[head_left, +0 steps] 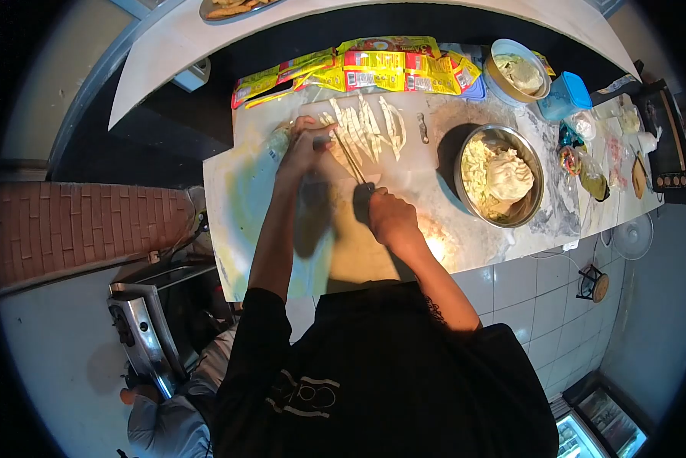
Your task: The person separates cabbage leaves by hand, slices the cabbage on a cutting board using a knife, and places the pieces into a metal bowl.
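My right hand [392,217] is closed around the black handle of a knife [351,162], its long blade slanting up and left across a whitish cutting board [412,172]. At the blade's far end, my left hand [309,143] has its fingers bent down on the left edge of a row of pale food strips [370,128]. The strips lie roughly side by side; I cannot tell what food they are. Right of the board stands a metal bowl [540,183] holding pale chopped pieces and a large folded, cream-coloured lump.
Yellow-and-red packets [373,67] line the counter's back. A bowl of pale food [545,90] and a blue lidded container [564,95] stand back right, near small bags [593,179]. A raised shelf [434,11] runs behind. Another person's grey clothing [171,420] shows lower left.
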Available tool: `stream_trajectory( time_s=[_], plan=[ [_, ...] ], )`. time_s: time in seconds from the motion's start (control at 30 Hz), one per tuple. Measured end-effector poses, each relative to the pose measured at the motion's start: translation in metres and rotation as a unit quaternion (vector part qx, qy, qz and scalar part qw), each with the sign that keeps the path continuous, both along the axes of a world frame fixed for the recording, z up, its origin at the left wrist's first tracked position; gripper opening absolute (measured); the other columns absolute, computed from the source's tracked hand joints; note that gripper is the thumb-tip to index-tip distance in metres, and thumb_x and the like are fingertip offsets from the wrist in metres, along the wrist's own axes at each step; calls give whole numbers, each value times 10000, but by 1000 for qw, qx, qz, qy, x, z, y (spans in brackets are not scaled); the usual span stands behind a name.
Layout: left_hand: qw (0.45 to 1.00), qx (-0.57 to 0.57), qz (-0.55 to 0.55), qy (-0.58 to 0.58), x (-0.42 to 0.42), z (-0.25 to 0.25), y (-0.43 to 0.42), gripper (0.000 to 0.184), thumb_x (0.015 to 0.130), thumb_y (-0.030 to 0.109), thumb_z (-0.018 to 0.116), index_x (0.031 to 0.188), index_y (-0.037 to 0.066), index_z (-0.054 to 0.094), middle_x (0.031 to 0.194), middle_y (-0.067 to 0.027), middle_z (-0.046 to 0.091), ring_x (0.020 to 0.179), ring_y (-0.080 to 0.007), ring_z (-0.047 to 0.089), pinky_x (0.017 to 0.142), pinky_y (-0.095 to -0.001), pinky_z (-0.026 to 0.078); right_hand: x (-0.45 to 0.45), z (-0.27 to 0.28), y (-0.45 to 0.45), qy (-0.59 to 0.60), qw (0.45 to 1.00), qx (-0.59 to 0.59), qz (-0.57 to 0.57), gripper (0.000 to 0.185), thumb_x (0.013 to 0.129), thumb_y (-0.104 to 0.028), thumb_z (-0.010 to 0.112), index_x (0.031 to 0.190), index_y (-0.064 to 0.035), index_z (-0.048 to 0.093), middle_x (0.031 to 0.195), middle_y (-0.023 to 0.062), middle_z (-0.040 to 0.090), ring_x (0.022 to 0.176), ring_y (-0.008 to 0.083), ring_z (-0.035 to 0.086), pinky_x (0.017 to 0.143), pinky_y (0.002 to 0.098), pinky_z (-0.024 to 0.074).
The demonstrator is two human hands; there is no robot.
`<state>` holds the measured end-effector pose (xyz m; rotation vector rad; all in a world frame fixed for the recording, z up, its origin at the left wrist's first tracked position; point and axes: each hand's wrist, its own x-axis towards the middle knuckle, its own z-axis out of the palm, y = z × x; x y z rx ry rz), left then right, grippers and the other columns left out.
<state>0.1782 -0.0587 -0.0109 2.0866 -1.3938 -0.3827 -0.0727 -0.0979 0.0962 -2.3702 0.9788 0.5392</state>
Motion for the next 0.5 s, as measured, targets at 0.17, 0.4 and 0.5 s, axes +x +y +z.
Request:
stream_trajectory(
  time_s=[0.17,0.4,0.5],
  plan=[
    [1000,3,7,21,4,-2,-1,464,743,222,775,1196,295,702,1173,-117,414,1157,-300,447,1035,-369,365,-6,1,5,4,1000,7,-7,345,806,-82,677,1085,65,539,1038,201,684,993,315,684,827,383,557],
    [1000,2,-10,10,6,-5,-5,459,727,180,757,1173,277,716,1147,-118,460,1146,-280,461,988,-347,410,-8,10,7,-1,1000,16,-18,307,811,-77,662,1072,55,567,1095,205,666,1005,320,678,821,393,556],
    [1000,-3,-1,-10,4,-2,-5,473,714,158,751,1176,254,715,1084,-109,521,1147,-268,457,977,-338,417,-9,11,10,1,999,31,-30,307,810,-76,661,1072,56,572,1100,201,663,1006,317,677,814,392,558]
  ],
)
